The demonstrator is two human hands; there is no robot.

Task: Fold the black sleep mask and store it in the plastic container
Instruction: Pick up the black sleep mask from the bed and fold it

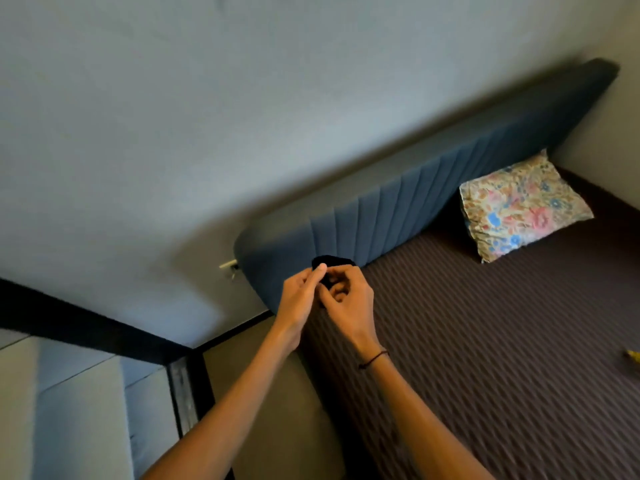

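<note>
- While held up in the air over the bed's (485,341) near-left corner, the black sleep mask (331,262) is bunched between both hands, in front of the blue headboard (415,202).
- Left hand (300,299): fingers pressed together, pinching the mask's left end.
- Right hand (348,303): fingers curled, gripping the mask from the right.
- A floral pillow (523,206) is propped at the bed's far edge against the headboard.
- No plastic container is seen.
</note>
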